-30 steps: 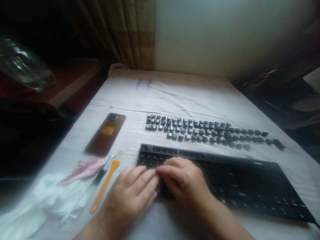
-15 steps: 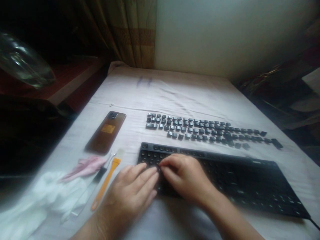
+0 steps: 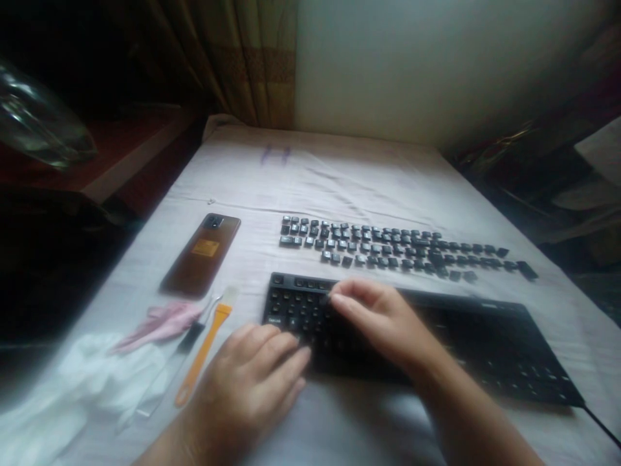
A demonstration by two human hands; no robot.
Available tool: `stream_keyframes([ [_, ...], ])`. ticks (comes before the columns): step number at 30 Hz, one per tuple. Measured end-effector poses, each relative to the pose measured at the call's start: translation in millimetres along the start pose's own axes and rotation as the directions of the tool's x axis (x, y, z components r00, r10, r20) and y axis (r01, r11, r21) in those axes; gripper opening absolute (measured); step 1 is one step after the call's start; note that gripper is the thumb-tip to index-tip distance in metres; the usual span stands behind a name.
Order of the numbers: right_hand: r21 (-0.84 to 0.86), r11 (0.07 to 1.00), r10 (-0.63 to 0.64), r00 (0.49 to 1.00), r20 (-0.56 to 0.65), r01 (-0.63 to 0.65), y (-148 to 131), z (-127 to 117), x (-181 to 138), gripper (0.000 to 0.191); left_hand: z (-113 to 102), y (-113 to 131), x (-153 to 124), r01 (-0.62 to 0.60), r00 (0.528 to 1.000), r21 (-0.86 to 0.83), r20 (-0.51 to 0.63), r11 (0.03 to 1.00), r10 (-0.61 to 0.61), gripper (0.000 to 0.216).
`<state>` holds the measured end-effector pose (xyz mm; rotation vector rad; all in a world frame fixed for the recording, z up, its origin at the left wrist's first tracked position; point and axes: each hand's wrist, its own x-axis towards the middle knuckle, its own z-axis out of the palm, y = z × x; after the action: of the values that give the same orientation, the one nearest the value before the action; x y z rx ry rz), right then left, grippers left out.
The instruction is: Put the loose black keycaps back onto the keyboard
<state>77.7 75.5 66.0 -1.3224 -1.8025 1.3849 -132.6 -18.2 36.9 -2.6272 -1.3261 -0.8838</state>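
Observation:
A black keyboard lies across the cloth in front of me, some key positions on its left part fitted with keycaps and others bare. My right hand is over its upper left part, thumb and forefinger pinched on a small dark keycap. My left hand rests at the keyboard's front left corner, fingers stretched together, fingertips on the lower keys. Beyond the keyboard, loose black keycaps are laid out in several rows.
Left of the keyboard lie a brown phone, an orange-handled brush, a thin metal tool with a dark part, a pink cloth and a white cloth. A cable leaves the keyboard's right corner.
My right hand has lifted from beside the left fingertips and moved up and right, a keycap at its fingertips. My left hand has slid slightly down, baring more keys.

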Motion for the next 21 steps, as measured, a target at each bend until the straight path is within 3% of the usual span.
stream_keyframes([
  [2, 0.068, 0.998, 0.014, 0.999, -0.043, -0.011, 4, -6, -3, 0.023, 1, 1, 1, -0.002, 1.000, 0.005, 0.020, 1.000, 0.002, 0.023],
  [5, 0.039, 0.999, 0.034, 0.999, -0.023, -0.033, 6, -7, -8, 0.023, 4, 1, 1, -0.012, 0.999, 0.015, 0.038, 1.000, 0.011, 0.023],
  [14, -0.398, 0.914, -0.079, 0.996, 0.030, 0.085, 1, 16, -8, 0.013, 4, -2, 0, -0.034, 0.998, 0.019, 0.051, 0.999, 0.033, 0.024],
  [21, -0.540, 0.839, -0.059, 0.997, 0.041, 0.071, -2, 22, -3, 0.012, 4, 0, 1, 0.034, 0.999, 0.037, 0.013, 0.999, -0.034, 0.027],
])
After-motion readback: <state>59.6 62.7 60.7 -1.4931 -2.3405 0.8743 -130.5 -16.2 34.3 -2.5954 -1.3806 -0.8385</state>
